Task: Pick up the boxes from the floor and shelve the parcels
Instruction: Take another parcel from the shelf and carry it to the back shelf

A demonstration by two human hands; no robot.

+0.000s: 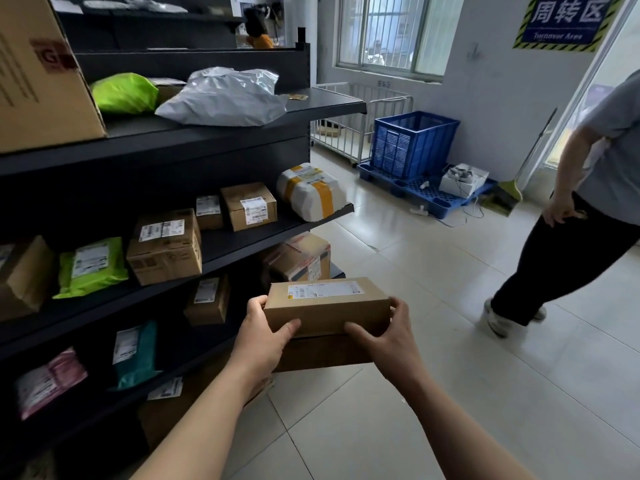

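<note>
Head: smooth, oblong cardboard box (329,308)

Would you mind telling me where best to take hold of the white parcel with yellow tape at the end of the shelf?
Probably from the open aisle end, cupping its two long sides: the white parcel is bulky and rounded, overhangs the shelf edge, and a cardboard box crowds its left.

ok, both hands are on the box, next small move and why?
Likely swing the labelled box left into the bare gap on the middle shelf: left hand and right hand grip its ends, and the shelf stands close on the left. A second box lies under it; unclear if carried.
</note>
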